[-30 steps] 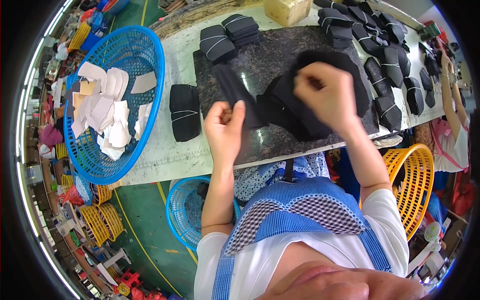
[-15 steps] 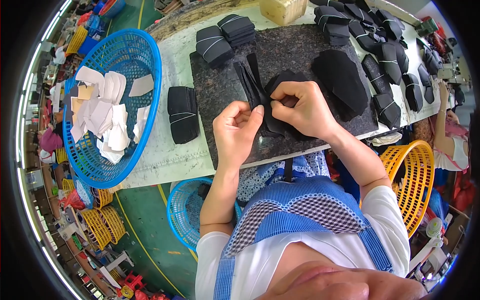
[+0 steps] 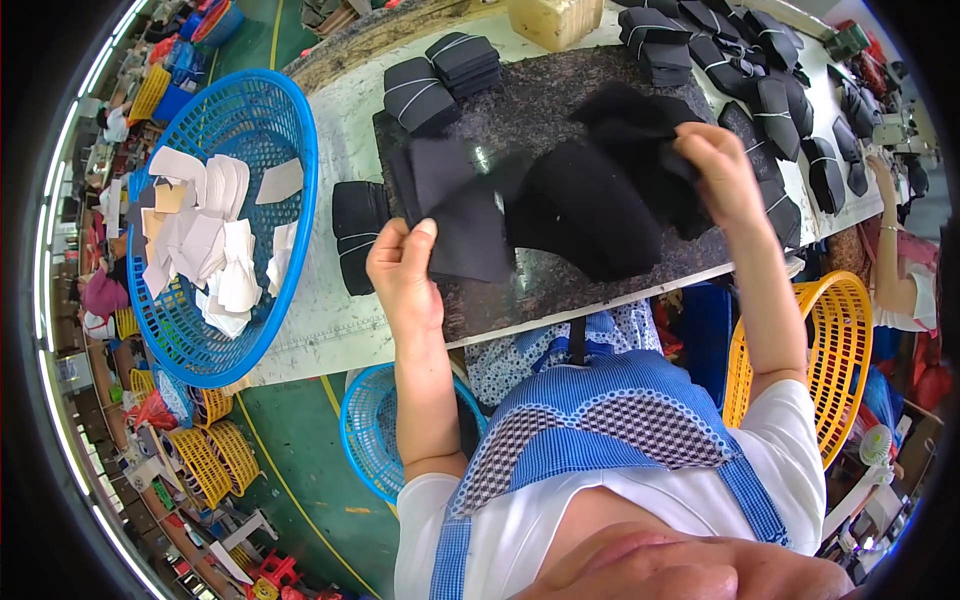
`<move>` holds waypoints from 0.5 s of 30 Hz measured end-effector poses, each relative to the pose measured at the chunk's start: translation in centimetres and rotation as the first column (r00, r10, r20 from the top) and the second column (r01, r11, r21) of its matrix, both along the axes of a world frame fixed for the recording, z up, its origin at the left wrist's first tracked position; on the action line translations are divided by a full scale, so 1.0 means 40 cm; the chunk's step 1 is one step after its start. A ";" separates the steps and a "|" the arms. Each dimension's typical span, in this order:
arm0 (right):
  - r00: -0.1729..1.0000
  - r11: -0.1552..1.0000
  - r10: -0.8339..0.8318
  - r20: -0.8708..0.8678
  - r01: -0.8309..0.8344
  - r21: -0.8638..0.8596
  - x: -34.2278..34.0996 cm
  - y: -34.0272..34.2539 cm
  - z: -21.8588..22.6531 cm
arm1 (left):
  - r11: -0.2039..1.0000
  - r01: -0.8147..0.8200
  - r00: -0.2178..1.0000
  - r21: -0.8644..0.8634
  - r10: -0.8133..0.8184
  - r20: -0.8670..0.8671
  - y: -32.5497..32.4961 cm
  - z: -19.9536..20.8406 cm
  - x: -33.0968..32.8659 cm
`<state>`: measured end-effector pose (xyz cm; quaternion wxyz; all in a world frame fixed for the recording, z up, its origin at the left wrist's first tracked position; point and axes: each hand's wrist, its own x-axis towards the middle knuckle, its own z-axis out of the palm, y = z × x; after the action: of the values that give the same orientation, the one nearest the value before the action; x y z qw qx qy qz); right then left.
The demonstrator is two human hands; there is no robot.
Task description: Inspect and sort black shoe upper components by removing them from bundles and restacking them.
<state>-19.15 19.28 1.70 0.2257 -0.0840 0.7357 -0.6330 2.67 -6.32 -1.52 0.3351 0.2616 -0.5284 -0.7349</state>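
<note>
My left hand (image 3: 408, 285) pinches black flat cut pieces (image 3: 465, 235) between thumb and fingers, over the left side of a dark speckled slab (image 3: 480, 308). My right hand (image 3: 727, 185) is raised over the slab's right side, its fingers closed at the edge of a dark cut piece (image 3: 665, 150) smeared by motion. Between the hands, more black cut pieces (image 3: 580, 215) spread above the slab, partly overlapping. Left of my left hand lies a tied black bundle (image 3: 355, 222). Two more tied bundles (image 3: 420, 97) rest at the slab's far left corner.
A blue plastic basket (image 3: 308, 150) with white and tan cut pieces stands at the left. Many tied black bundles (image 3: 775, 110) cover the far right. A yellowish block (image 3: 555, 22) sits at the back. Below the table edge are a blue basket (image 3: 365, 440) and a yellow basket (image 3: 852, 300).
My hands have moved apart, the left to the left and the right to the right and upward. The black pieces bunched between them now lie spread out flat.
</note>
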 end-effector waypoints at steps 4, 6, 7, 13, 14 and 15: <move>0.971 0.888 0.140 -0.194 -0.036 0.459 -0.072 0.145 -0.001 | 0.998 0.053 0.998 -0.030 -0.052 0.035 0.031 0.024 -0.015; 0.608 0.729 0.256 -0.752 0.390 0.563 -0.042 0.149 0.023 | 0.994 0.082 0.996 -0.069 -0.079 0.051 0.053 0.031 -0.030; 0.613 0.746 0.168 -0.772 0.433 0.506 -0.020 0.130 0.051 | 0.991 0.094 0.991 -0.094 -0.084 0.104 0.073 0.040 -0.039; 0.847 0.925 0.361 -0.390 -0.379 0.033 0.185 -0.085 0.066 | 0.931 0.350 0.934 -0.102 -0.339 0.115 0.188 0.064 -0.085; 0.825 0.935 0.345 -0.448 -0.341 0.093 0.191 -0.100 0.059 | 0.949 0.297 0.954 -0.103 -0.293 0.057 0.216 0.078 -0.099; 0.836 0.940 0.336 -0.433 -0.326 0.101 0.188 -0.099 0.059 | 0.945 0.311 0.949 -0.096 -0.305 0.075 0.211 0.074 -0.099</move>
<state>-11.64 15.33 4.05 0.1588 -0.3493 0.7491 -0.5400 -1.29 2.11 1.45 0.2139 0.1791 -0.6111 -0.7408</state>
